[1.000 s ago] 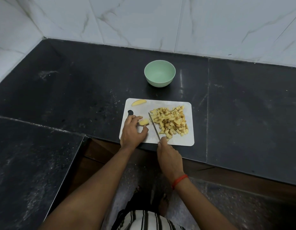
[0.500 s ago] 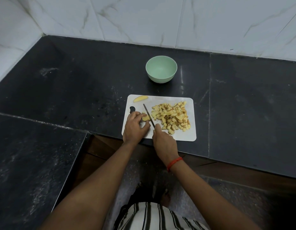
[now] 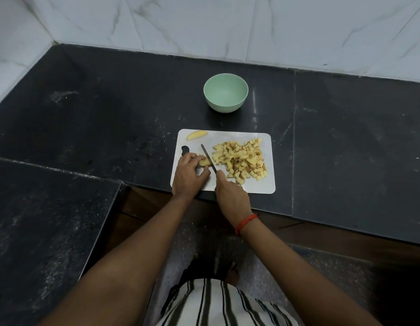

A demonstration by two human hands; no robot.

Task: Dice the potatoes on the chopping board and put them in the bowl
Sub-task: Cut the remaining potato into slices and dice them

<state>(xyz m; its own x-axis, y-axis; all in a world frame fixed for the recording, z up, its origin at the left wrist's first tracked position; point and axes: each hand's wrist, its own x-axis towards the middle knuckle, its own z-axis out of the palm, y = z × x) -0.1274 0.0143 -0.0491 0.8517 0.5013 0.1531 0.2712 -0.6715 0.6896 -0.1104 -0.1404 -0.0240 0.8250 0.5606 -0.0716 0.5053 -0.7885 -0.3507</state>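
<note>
One white rectangular plastic chopping board [image 3: 230, 137] lay at the near edge of a black stone counter [image 3: 110, 109], and one pale green round bowl [image 3: 224, 107] stood apart from it at 12 o'clock, on the counter. All the potato was on the board. A single heap of small yellow potato dice [image 3: 242, 158], too many to count, covered the 3 o'clock half. Two uncut pieces lay on the other half: one curved potato wedge [image 3: 196, 134] alone in the 11 o'clock corner, and one smaller potato chunk [image 3: 204, 162] at 9 o'clock. The left hand [image 3: 187, 176] had its fingertips bent down onto that chunk, pinning it to the board. The right hand [image 3: 231, 196], with one red thread band [image 3: 246, 223] at its wrist, was wrapped tight round the handle of one slim dark knife [image 3: 208, 158]. The blade pointed toward 11 o'clock and sat between chunk and heap, touching the chunk's right side.
</note>
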